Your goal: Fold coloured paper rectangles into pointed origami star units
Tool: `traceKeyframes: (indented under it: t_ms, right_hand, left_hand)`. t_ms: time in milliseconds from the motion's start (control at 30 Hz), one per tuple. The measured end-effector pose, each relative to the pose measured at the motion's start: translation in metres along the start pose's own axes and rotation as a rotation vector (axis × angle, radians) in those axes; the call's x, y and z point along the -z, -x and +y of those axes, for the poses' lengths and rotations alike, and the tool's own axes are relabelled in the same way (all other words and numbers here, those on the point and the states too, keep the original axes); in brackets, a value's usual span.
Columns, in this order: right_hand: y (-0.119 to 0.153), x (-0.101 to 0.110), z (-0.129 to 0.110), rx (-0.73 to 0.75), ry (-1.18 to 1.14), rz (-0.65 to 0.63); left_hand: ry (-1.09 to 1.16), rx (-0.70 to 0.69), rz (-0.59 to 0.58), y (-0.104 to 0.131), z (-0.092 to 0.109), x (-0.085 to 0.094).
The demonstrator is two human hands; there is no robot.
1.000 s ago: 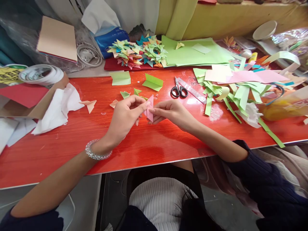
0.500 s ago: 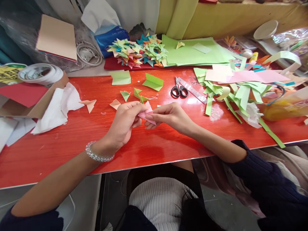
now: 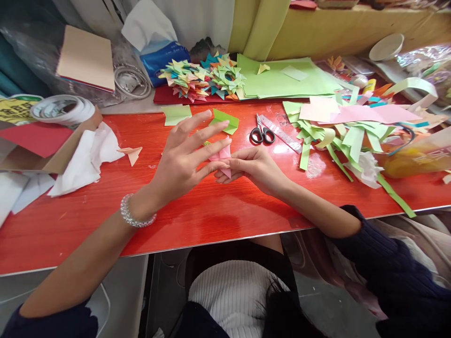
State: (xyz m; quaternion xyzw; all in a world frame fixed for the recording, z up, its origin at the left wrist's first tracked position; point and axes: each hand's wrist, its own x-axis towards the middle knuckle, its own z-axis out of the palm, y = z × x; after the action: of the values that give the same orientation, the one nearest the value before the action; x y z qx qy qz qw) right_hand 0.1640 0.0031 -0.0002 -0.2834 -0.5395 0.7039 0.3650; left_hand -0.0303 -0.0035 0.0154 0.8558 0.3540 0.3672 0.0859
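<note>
A small folded pink paper (image 3: 225, 152) is pinched between the thumb and fingers of my right hand (image 3: 259, 170) above the red table (image 3: 197, 216). My left hand (image 3: 185, 152) has its fingers spread, with its thumb and fingertips at the left side of the pink paper. Behind my left hand lie a creased green paper (image 3: 229, 123) and a flat light green square (image 3: 176, 114). Black-handled scissors (image 3: 262, 134) rest beside a clear ruler (image 3: 282, 134) beyond my right hand. A folded peach piece (image 3: 132, 155) lies to the left.
Star-shaped paper pieces (image 3: 185, 82) and green sheets (image 3: 282, 80) line the back. Paper strips (image 3: 352, 136) pile up at the right, near a clear plastic container (image 3: 416, 157). At the left are white tissue (image 3: 86, 157), a cardboard box (image 3: 58, 159) and tape rolls (image 3: 63, 110).
My left hand has opened, spreading and raising its fingers, and now covers the small green and peach pieces. The pink paper has shifted slightly right and turned, still in my right hand.
</note>
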Motion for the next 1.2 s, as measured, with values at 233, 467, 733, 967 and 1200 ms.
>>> traceKeyframes:
  t_ms: [233,467,733,967,1200]
  right_hand:
    - [-0.001,-0.001,0.003,0.06,0.018,0.011]
    - [0.0,0.0,0.004,0.095,0.08,0.006]
    - [-0.001,0.003,0.0,0.276,0.287,0.178]
    - [-0.001,0.002,-0.002,0.179,0.292,0.045]
    - [-0.004,0.004,0.003,0.283,0.282,0.174]
  left_hand:
    - [-0.069,-0.113,-0.002,-0.001,-0.006,-0.003]
    - [-0.028,-0.016,0.036,0.001,0.001,-0.003]
    - [0.04,0.124,0.167,0.002,0.005,-0.009]
    - [0.119,0.201,0.183,0.003,0.009,-0.012]
    - [0.428,0.509,0.131,0.0,0.011,-0.011]
